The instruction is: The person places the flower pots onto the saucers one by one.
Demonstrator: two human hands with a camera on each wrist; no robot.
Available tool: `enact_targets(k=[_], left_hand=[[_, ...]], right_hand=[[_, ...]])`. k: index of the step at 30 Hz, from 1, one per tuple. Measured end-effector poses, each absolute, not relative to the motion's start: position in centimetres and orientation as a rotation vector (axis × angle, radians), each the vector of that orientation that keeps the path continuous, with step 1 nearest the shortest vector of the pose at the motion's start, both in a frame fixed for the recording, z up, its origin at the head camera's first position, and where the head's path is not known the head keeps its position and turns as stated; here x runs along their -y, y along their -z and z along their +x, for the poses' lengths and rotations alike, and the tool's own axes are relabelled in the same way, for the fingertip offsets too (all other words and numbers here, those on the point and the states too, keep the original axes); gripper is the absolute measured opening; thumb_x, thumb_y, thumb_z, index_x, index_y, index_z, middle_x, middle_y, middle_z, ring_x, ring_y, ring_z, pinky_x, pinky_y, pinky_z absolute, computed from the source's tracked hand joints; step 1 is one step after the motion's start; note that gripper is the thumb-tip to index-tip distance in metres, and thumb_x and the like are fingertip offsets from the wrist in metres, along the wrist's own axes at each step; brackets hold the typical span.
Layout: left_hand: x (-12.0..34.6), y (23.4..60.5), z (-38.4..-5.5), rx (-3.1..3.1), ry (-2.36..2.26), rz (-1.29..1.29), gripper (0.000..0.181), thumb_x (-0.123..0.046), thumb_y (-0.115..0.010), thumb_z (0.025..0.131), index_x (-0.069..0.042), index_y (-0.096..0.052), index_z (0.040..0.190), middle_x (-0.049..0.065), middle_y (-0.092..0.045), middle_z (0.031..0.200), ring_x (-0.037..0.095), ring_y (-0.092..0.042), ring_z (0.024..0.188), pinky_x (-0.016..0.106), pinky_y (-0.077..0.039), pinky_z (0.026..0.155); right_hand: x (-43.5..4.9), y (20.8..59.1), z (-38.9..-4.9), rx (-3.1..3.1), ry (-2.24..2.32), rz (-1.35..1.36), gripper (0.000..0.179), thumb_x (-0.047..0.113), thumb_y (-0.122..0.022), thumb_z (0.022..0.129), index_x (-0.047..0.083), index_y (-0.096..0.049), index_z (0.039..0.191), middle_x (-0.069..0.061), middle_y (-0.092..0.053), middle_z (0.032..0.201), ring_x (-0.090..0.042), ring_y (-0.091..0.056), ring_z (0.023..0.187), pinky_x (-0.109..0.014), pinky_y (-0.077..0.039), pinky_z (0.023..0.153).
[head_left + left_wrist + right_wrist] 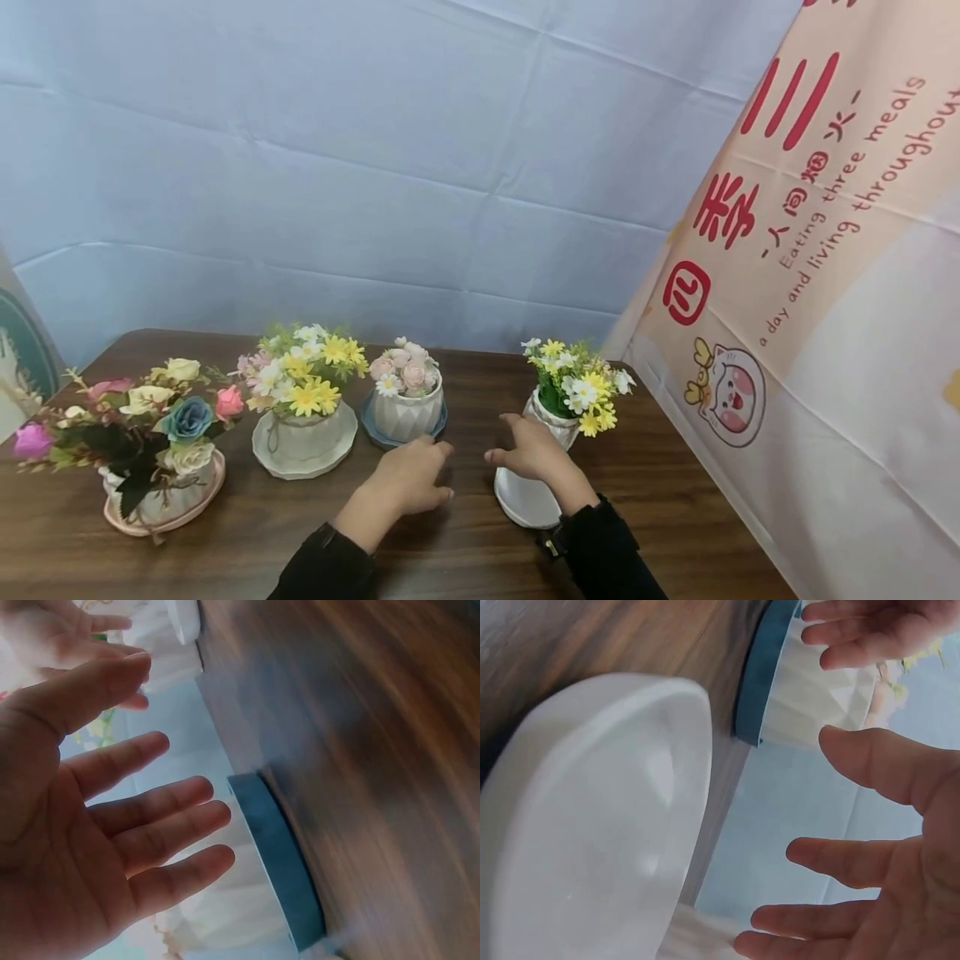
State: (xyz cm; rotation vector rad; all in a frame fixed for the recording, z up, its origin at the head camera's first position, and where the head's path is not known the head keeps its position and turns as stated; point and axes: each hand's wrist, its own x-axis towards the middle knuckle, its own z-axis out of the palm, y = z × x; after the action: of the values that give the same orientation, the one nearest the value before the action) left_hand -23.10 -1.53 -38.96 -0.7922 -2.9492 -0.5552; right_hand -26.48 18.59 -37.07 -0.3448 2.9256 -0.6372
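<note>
My left hand (411, 477) hovers with spread fingers in front of a small white ribbed pot (408, 414) of pale pink flowers, which stands on a blue saucer (367, 423). Its palm faces the middle, and it holds nothing. Over an oval white dish (525, 504) my right hand (538, 454) is also spread and holds nothing. Just behind that hand is a white pot (562, 430) with yellow and white daisies (581, 387); the hand partly hides this pot and the dish. In the right wrist view the white dish (592, 825) is close below the fingers, with a bare inside.
Farther left, a white pot (300, 442) of yellow and white flowers sits on a pale saucer (341, 442). At the far left a pot (161, 504) of mixed roses stands on a pink saucer (213, 492). Cloth hangs behind the wooden table (465, 533); a printed banner (810, 250) borders its right side.
</note>
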Motion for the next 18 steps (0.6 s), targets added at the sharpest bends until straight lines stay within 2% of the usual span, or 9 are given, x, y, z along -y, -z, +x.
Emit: enact_targets(k=[8,14,18], left_hand=[[-0.2,39.5,-22.9,2.969,0.557,-0.805,0.05,-0.029,-0.075,0.076,-0.003,-0.061,0.115,0.015,-0.06,0.106,0.027,-0.059,0.097,0.039,-0.052,0.076],[-1.1,39.8,-22.6,2.978,0.577,-0.826,0.048,-0.03,-0.075,0.075,-0.005,-0.062,0.115,0.013,-0.06,0.104,0.025,-0.059,0.097,0.037,-0.051,0.077],[-1.4,39.7,-22.5,2.976,0.598,-0.829,0.047,-0.028,-0.075,0.075,-0.005,-0.062,0.115,0.013,-0.06,0.105,0.026,-0.059,0.097,0.036,-0.051,0.078]], right_hand=[[-20.5,36.7,-25.5,-2.889,0.731,-0.351,0.064,0.026,-0.069,0.085,-0.003,-0.043,0.135,-0.023,-0.049,0.127,-0.039,-0.047,0.115,-0.052,-0.043,0.086],[-21.6,36.2,-24.4,-2.915,0.684,-0.321,0.063,0.025,-0.07,0.084,-0.001,-0.044,0.135,-0.021,-0.045,0.133,-0.041,-0.038,0.123,-0.055,-0.036,0.094],[-22.4,36.2,-24.0,-2.936,0.69,-0.286,0.063,0.024,-0.07,0.084,-0.002,-0.044,0.135,-0.024,-0.041,0.136,-0.043,-0.036,0.124,-0.056,-0.036,0.094]])
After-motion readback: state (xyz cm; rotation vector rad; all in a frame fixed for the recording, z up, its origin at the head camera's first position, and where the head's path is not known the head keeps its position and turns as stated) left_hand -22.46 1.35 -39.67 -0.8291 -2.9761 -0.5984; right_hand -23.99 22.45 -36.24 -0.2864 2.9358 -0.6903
